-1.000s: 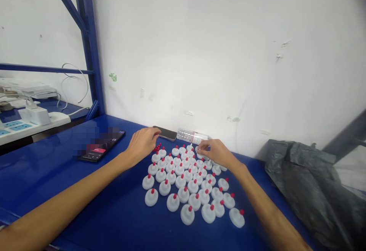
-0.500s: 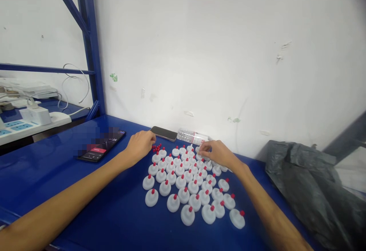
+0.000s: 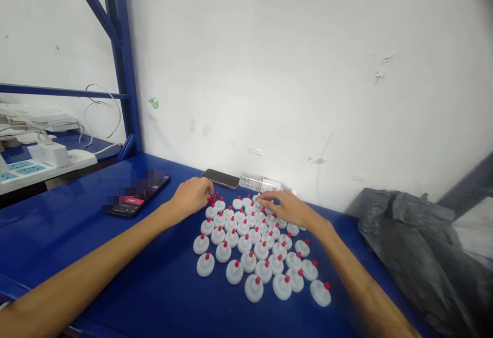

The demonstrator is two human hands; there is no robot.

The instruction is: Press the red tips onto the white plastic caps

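My left hand point(image 3: 195, 194) has its fingers curled together beside a small pile of red tips point(image 3: 213, 199); whatever its fingertips hold is hidden. My right hand point(image 3: 284, 206) reaches in over the back of the group, palm down, thumb and forefinger apart. Its fingertips are at a white round lid point(image 3: 255, 198); I cannot tell whether they touch it. Spread over the blue table point(image 3: 162, 276) are many white round lids with a spout, most topped by a red tip, such as the front lid point(image 3: 253, 288). Some lids lie hidden under my right hand.
A dark phone point(image 3: 221, 178) and a clear plastic bottle point(image 3: 252, 182) lie along the wall. Another phone point(image 3: 138, 199), its screen lit, lies left of my left hand. At right is a dark plastic bag point(image 3: 408, 245); a white power strip point(image 3: 77, 162) is at far left.
My right hand has moved left, its fingers stretching out towards a lid at the back. My left hand has shifted slightly right, closer over the red tips.
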